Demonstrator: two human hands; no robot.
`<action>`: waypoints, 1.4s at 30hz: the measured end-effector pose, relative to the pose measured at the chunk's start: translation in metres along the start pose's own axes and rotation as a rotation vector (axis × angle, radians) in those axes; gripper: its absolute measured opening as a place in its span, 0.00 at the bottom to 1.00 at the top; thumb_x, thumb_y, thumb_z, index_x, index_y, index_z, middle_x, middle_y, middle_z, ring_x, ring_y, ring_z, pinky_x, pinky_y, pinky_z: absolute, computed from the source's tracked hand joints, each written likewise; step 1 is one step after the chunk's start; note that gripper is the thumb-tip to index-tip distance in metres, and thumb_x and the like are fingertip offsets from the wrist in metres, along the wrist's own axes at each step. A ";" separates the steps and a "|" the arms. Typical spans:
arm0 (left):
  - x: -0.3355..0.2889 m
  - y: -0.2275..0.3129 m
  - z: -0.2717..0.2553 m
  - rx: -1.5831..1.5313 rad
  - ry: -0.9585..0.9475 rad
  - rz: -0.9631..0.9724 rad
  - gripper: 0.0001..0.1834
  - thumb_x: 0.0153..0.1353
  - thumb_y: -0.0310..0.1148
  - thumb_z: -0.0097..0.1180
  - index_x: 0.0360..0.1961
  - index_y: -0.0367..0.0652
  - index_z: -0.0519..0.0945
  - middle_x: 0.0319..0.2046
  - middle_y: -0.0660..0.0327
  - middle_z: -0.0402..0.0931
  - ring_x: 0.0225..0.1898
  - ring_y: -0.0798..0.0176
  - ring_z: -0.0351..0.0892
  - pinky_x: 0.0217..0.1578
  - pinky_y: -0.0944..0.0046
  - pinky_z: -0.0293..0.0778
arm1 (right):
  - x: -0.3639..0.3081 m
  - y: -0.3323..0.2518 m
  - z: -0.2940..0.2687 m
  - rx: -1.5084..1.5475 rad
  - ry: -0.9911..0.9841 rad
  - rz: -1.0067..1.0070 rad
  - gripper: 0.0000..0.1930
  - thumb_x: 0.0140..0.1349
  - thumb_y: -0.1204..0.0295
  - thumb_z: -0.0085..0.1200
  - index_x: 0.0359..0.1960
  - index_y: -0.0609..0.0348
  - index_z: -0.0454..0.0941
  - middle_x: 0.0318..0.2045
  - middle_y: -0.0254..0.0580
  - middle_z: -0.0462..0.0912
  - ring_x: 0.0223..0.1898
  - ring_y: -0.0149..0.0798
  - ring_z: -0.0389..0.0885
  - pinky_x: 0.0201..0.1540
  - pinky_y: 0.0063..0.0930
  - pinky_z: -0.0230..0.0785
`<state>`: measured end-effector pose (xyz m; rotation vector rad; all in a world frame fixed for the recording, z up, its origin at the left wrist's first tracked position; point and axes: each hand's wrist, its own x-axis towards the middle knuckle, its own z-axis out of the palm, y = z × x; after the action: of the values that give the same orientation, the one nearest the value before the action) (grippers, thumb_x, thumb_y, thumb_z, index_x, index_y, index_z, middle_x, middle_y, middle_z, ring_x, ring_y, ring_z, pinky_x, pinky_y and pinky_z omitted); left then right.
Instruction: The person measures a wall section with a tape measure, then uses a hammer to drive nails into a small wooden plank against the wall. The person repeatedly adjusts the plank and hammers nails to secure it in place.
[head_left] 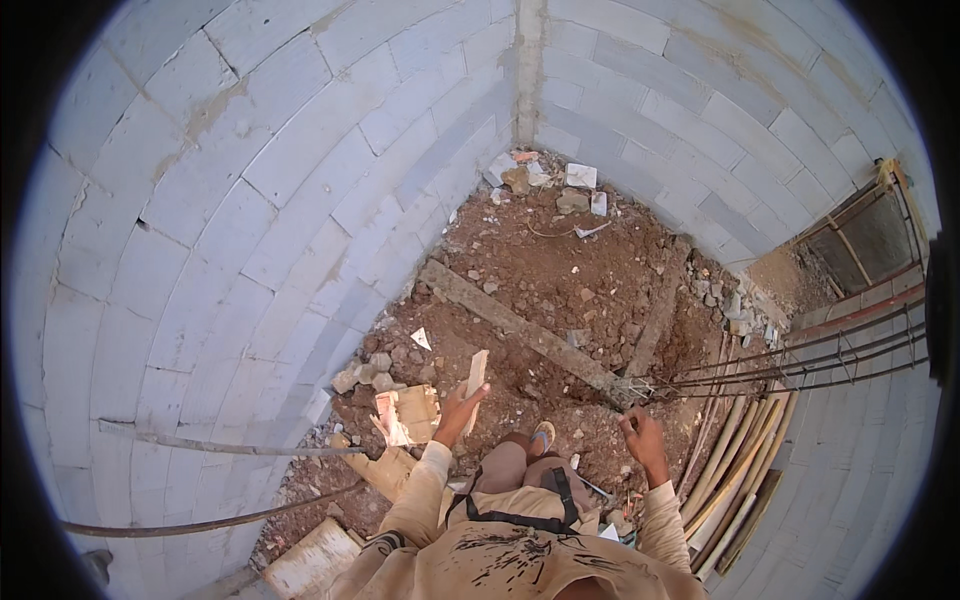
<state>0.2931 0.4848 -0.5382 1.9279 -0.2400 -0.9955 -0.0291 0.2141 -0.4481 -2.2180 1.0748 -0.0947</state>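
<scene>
Now the left hand (458,412) grasps a board (478,371), apparently a handling step; moving it calls for steady grip. The right hand (643,438) is curled, its content unclear.

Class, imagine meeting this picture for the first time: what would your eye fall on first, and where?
Probably the pale block walls, meeting in a corner at top centre around brown soil. Next, the steel bars reaching in from the right edge. Then, below centre, the left hand gripping a wood strip.
</scene>
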 end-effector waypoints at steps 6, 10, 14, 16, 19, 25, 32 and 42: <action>0.050 0.033 0.000 -0.397 0.197 -0.078 0.25 0.64 0.46 0.64 0.54 0.40 0.73 0.36 0.59 0.78 0.30 0.66 0.79 0.31 0.64 0.76 | 0.097 -0.002 -0.029 -0.071 -0.089 0.007 0.15 0.65 0.58 0.60 0.37 0.59 0.80 0.30 0.57 0.84 0.35 0.62 0.83 0.37 0.50 0.72; 0.106 0.036 -0.005 -0.528 0.216 -0.153 0.24 0.68 0.46 0.58 0.58 0.44 0.72 0.33 0.64 0.76 0.27 0.68 0.78 0.26 0.67 0.75 | 0.166 -0.021 0.011 0.047 -0.185 -0.082 0.16 0.66 0.59 0.60 0.38 0.62 0.79 0.34 0.57 0.84 0.39 0.61 0.83 0.42 0.47 0.73; 0.212 -0.015 -0.007 -0.586 0.275 -0.301 0.26 0.70 0.48 0.54 0.65 0.50 0.73 0.34 0.66 0.79 0.30 0.67 0.79 0.30 0.64 0.76 | 0.248 -0.007 0.081 0.046 -0.341 -0.028 0.16 0.65 0.57 0.60 0.38 0.60 0.80 0.34 0.58 0.85 0.40 0.61 0.84 0.43 0.48 0.73; 0.290 -0.042 -0.012 -0.572 0.303 -0.380 0.26 0.69 0.49 0.55 0.64 0.50 0.75 0.36 0.66 0.80 0.31 0.66 0.79 0.30 0.62 0.75 | 0.310 0.005 0.126 -0.031 -0.403 0.061 0.15 0.63 0.58 0.62 0.39 0.59 0.82 0.34 0.59 0.86 0.41 0.62 0.85 0.43 0.50 0.75; 0.415 -0.073 -0.026 -0.589 0.245 -0.442 0.24 0.69 0.48 0.55 0.60 0.47 0.78 0.38 0.61 0.80 0.31 0.62 0.77 0.29 0.60 0.73 | 0.408 0.061 0.211 0.010 -0.382 0.044 0.16 0.62 0.58 0.63 0.39 0.60 0.83 0.35 0.59 0.86 0.41 0.63 0.85 0.44 0.49 0.76; 0.536 -0.005 -0.074 -0.457 0.196 -0.569 0.28 0.67 0.47 0.58 0.63 0.41 0.76 0.39 0.57 0.81 0.30 0.62 0.78 0.29 0.60 0.73 | 0.533 -0.006 0.206 0.090 -0.339 0.191 0.19 0.64 0.59 0.57 0.46 0.63 0.81 0.37 0.58 0.86 0.40 0.59 0.84 0.46 0.46 0.75; 0.644 0.079 -0.121 -0.274 0.315 -0.219 0.22 0.63 0.39 0.60 0.55 0.42 0.82 0.35 0.56 0.85 0.37 0.58 0.83 0.40 0.55 0.77 | 0.677 0.020 0.208 0.178 -0.420 0.158 0.16 0.64 0.62 0.56 0.39 0.65 0.83 0.29 0.52 0.85 0.31 0.52 0.83 0.40 0.44 0.74; 0.697 0.075 -0.080 -0.296 0.645 -0.402 0.23 0.55 0.28 0.66 0.53 0.38 0.81 0.38 0.56 0.83 0.37 0.57 0.81 0.41 0.57 0.74 | 0.941 0.053 0.273 -0.130 -0.763 0.063 0.46 0.63 0.51 0.61 0.74 0.69 0.56 0.50 0.59 0.85 0.49 0.57 0.86 0.55 0.48 0.76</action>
<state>0.8232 0.1286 -0.8377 1.9427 0.6481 -0.5596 0.6475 -0.3431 -0.8905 -2.0354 0.7202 0.8030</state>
